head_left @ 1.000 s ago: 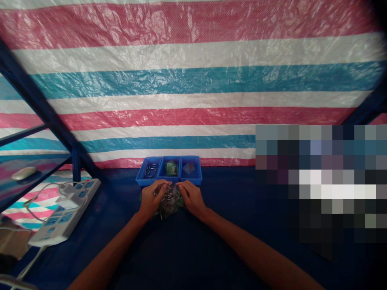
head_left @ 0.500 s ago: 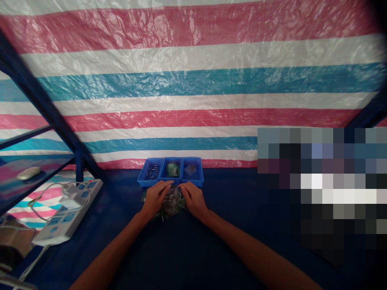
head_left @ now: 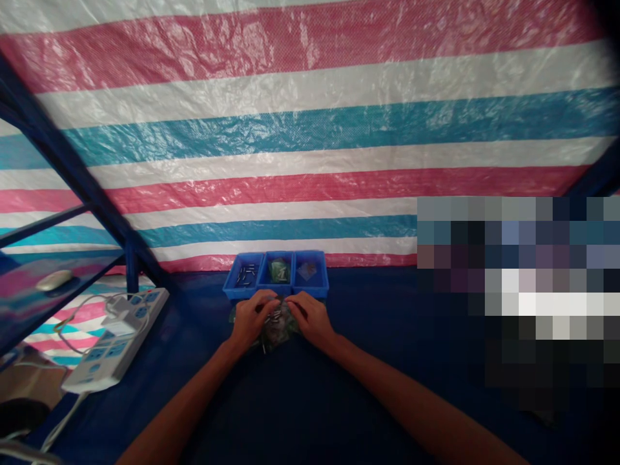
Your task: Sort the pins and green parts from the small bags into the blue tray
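Observation:
In the head view, a clear plastic bag [head_left: 277, 330] with small shiny metal pieces lies on the dark blue table, just in front of three blue bins. My left hand [head_left: 252, 318] is closed on the bag's left side, thumb and fingertips near its top edge. On the opposite side my right hand [head_left: 310, 318] pinches the bag, its fingertips close to those of the left. The left bin [head_left: 231, 279] contains several thin metal pins. Green-tinted plastic bags [head_left: 279, 271] lie in the middle bin, and a small clear packet [head_left: 306, 270] in the right one.
A white power strip [head_left: 113, 349] with plugs and cables runs along the table's left side. A pale computer mouse [head_left: 55, 279] lies beyond the blue metal frame [head_left: 87, 174]. Striped plastic sheeting [head_left: 310, 129] hangs behind the bins. The right side is pixelated.
The view has shifted and tilted slightly. Both hands stay on the bag, with the fingertips a little lower over its top edge.

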Motion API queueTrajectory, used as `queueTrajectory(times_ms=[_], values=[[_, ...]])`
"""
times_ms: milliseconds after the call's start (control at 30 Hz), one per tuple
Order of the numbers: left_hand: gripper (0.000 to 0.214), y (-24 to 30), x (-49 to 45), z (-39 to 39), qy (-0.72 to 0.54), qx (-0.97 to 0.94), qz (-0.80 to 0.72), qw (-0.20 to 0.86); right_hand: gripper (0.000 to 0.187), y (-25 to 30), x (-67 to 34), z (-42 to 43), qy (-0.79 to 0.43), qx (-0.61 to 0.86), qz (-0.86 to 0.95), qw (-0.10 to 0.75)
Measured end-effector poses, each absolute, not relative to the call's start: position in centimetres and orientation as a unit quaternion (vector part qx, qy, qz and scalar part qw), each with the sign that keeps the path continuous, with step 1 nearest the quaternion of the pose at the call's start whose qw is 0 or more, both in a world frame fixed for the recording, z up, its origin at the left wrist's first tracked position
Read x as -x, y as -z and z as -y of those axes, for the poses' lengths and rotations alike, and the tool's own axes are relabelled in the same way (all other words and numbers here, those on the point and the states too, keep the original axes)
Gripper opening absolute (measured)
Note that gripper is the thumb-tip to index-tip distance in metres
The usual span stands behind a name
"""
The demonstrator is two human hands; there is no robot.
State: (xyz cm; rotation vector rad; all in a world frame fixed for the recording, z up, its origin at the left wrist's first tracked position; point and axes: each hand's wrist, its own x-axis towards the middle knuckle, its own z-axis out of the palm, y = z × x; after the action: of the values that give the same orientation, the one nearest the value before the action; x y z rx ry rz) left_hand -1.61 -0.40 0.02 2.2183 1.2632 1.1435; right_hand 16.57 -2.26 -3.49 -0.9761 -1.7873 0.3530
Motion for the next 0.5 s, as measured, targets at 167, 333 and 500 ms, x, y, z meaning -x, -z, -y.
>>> queueTrajectory(times_ms=[167,333,500], values=[[0.021,-0.31,1.38,0.69,-0.407,-0.774,-0.454,0.171,0.020,3.84,-16.45,2.19,-0.149,0.393,0.764,0.489],[0.022,-0.54,1.39,0.82,-0.399,-0.777,-0.452,0.179,0.021,4.03,-16.40,2.09,-0.137,0.391,0.765,0.494],[0.021,-0.55,1.54,0.61,-0.400,-0.793,-0.436,0.146,0.021,3.98,-16.48,2.03,-0.134,0.409,0.741,0.516]])
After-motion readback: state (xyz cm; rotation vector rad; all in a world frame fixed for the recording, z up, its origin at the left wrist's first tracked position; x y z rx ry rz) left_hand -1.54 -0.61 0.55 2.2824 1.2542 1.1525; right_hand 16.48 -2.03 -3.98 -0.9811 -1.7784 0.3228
